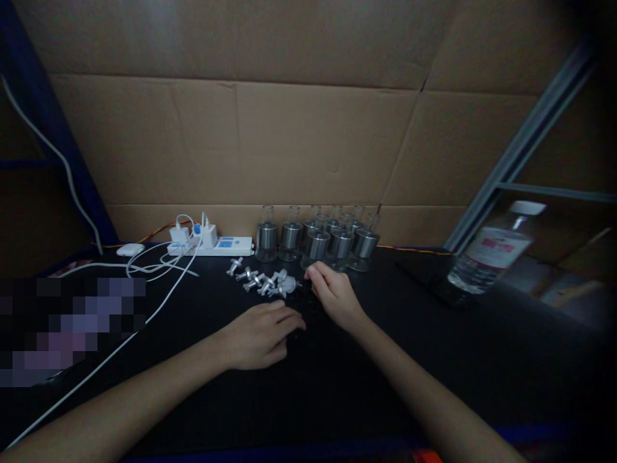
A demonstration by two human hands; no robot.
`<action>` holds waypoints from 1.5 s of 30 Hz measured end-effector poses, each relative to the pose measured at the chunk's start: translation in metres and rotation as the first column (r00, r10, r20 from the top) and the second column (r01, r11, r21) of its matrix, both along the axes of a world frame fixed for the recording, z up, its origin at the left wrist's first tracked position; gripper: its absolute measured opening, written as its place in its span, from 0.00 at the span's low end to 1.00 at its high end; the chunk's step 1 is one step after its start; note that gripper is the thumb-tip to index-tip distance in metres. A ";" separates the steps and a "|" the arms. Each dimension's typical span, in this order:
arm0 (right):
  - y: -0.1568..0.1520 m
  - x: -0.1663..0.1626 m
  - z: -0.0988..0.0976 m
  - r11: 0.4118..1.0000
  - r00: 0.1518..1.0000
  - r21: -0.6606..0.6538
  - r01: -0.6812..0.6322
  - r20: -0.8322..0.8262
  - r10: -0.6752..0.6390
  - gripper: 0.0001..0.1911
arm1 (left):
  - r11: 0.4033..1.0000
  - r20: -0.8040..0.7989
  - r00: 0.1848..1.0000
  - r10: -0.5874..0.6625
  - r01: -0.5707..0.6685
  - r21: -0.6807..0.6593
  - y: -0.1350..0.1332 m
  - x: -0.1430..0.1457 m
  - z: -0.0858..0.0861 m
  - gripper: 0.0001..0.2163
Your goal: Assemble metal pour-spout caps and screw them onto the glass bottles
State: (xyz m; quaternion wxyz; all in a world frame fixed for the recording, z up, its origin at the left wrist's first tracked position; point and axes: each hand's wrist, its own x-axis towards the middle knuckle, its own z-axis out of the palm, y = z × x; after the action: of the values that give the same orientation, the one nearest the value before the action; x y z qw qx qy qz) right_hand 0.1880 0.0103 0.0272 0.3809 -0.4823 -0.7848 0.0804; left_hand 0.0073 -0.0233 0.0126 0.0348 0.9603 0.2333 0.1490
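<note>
My left hand is low over the black table, palm down. Its fingers are bent, with the thumb apart from the index finger, and I see nothing held. A little farther away, my right hand is closed, thumb and index finger pinched; whatever is between them is too small to make out. Small dark pieces, hard to see against the table, lie between the hands. Left of the right hand's fingertips is a cluster of small silver parts with discs and crossed arms. Behind them stand several glass bottles with metal sleeves.
At the back left a white power strip holds plugged-in adapters, with white cables running across the left side. A flat white device lies beside them. To the right stands a clear water bottle. Cardboard lines the back.
</note>
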 end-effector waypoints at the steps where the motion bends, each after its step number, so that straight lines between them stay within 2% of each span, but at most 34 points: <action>1: 0.000 0.000 0.000 1.000 1.000 0.002 -0.022 0.013 0.022 0.16 | 1.000 -0.014 1.000 -0.026 0.026 0.004 -0.001 0.001 0.000 0.18; 5: -0.002 -0.002 -0.002 0.993 0.991 -0.008 -0.118 0.063 0.118 0.15 | 0.996 -0.042 0.996 -0.078 0.080 0.035 -0.004 0.004 0.000 0.18; 13: -0.001 -0.003 -0.004 0.990 0.985 -0.015 -0.138 0.098 0.139 0.16 | 0.995 0.006 1.000 0.030 -0.030 0.091 -0.003 0.003 -0.002 0.17; 17: -0.003 -0.004 0.000 0.978 0.974 -0.036 -0.206 0.089 0.209 0.15 | 0.983 0.140 0.975 0.174 -0.181 0.036 0.002 0.002 -0.006 0.19; 20: -0.006 -0.006 0.001 0.945 0.947 -0.117 -0.305 0.062 0.314 0.13 | 0.951 0.270 0.913 0.307 -0.301 -0.064 0.007 0.000 -0.009 0.19; 22: -0.008 -0.007 0.000 0.918 0.927 -0.165 -0.361 0.048 0.373 0.11 | 0.933 0.309 0.880 0.361 -0.335 -0.134 0.009 -0.002 -0.010 0.17; 24: -0.008 -0.008 -0.002 0.897 0.908 -0.183 -0.402 0.049 0.417 0.11 | 0.929 0.327 0.870 0.369 -0.332 -0.167 0.010 -0.003 -0.011 0.16; 28: -0.007 -0.009 -0.006 0.849 0.862 -0.214 -0.483 0.053 0.503 0.13 | 0.949 0.351 0.882 0.314 -0.278 -0.149 0.009 -0.002 -0.011 0.16; 31: -0.007 -0.010 -0.006 0.828 0.848 -0.239 -0.507 0.035 0.529 0.11 | 0.953 0.368 0.879 0.302 -0.263 -0.152 0.009 -0.001 -0.010 0.19; 33: -0.008 -0.010 -0.005 0.841 0.858 -0.225 -0.493 0.033 0.512 0.11 | 0.949 0.374 0.873 0.313 -0.273 -0.158 0.010 -0.003 -0.007 0.21; 35: -0.008 -0.010 -0.004 0.879 0.891 -0.181 -0.442 0.025 0.454 0.10 | 0.941 0.391 0.857 0.337 -0.299 -0.157 0.013 -0.008 -0.005 0.21; 37: -0.007 -0.008 -0.003 0.933 0.939 -0.110 -0.343 -0.020 0.343 0.09 | 0.925 0.453 0.808 0.377 -0.354 -0.139 0.020 -0.015 -0.002 0.14; 39: -0.005 -0.005 -0.001 0.978 0.972 -0.029 -0.208 -0.119 0.203 0.08 | 0.890 0.531 0.735 0.421 -0.448 -0.085 0.028 -0.023 0.000 0.10; 40: -0.003 -0.004 0.000 0.990 0.973 0.007 -0.140 -0.185 0.139 0.08 | 0.876 0.539 0.725 0.429 -0.480 -0.050 0.032 -0.028 0.000 0.08; 43: 0.004 0.001 0.000 1.000 0.904 0.016 -0.016 -0.427 0.022 0.09 | 0.895 0.448 0.814 0.371 -0.442 0.063 0.043 -0.040 0.002 0.05; 45: 0.009 0.002 -0.001 0.998 0.787 -0.045 -0.039 -0.616 0.003 0.10 | 0.921 0.350 0.884 0.310 -0.370 0.120 0.047 -0.044 0.003 0.06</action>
State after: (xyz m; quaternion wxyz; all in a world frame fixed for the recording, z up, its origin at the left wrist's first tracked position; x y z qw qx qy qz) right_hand 0.1901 0.0197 0.0264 0.6015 -0.4313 -0.6206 0.2589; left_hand -0.0369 0.0241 0.0155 -0.0425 0.8654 0.3749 0.3296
